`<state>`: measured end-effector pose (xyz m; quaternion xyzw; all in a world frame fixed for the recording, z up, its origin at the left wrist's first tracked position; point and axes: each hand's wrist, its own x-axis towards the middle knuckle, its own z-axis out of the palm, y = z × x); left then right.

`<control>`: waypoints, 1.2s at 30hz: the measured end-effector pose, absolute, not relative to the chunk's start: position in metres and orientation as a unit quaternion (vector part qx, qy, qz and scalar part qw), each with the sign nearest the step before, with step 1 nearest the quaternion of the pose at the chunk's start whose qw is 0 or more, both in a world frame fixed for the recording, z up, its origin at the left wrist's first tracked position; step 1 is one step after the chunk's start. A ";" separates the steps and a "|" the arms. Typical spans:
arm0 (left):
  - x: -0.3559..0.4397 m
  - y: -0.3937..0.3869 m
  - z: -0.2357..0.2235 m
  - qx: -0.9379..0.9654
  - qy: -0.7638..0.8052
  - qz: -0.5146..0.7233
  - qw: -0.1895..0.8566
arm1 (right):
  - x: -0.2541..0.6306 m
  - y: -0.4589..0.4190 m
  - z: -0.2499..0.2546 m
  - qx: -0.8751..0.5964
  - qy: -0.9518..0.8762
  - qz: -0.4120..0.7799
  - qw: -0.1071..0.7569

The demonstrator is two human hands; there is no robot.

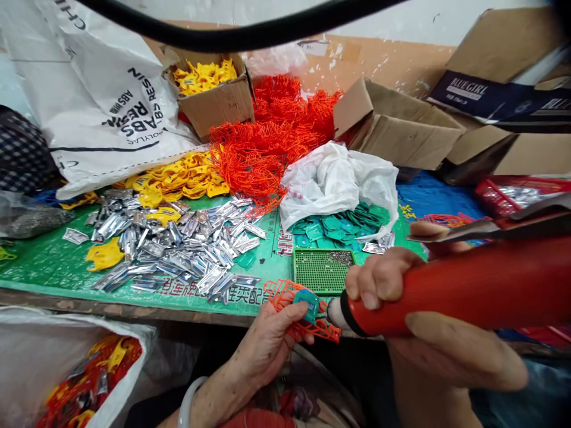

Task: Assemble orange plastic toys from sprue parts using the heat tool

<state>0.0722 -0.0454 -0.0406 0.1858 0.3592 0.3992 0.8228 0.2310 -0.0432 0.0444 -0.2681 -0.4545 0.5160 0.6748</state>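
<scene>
My left hand is closed on an orange plastic frame with a small teal part pressed onto it, held just below the table's front edge. My right hand is wrapped round the thick red handle of a power screwdriver, whose tip meets the teal part. A small green tray with tiny screws lies on the table right behind the frame.
On the green table mat lie a heap of silver metal strips, yellow plastic parts, a pile of orange frames, and teal parts under a white bag. Cardboard boxes stand at the back. A bag of assembled pieces sits lower left.
</scene>
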 end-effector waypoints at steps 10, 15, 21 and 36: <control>0.072 -0.046 -0.044 0.187 0.365 0.394 0.823 | 0.231 -0.044 0.039 -0.245 -0.462 0.523 0.673; 0.073 -0.047 -0.043 0.193 0.365 0.394 0.821 | 0.232 -0.045 0.039 -0.257 -0.472 0.518 0.665; 0.075 -0.046 -0.042 0.194 0.363 0.399 0.819 | 0.231 -0.047 0.042 -0.305 -0.484 0.511 0.641; 0.074 -0.050 -0.040 0.208 0.387 0.400 0.804 | 0.224 -0.048 0.026 -0.273 -0.476 0.508 0.664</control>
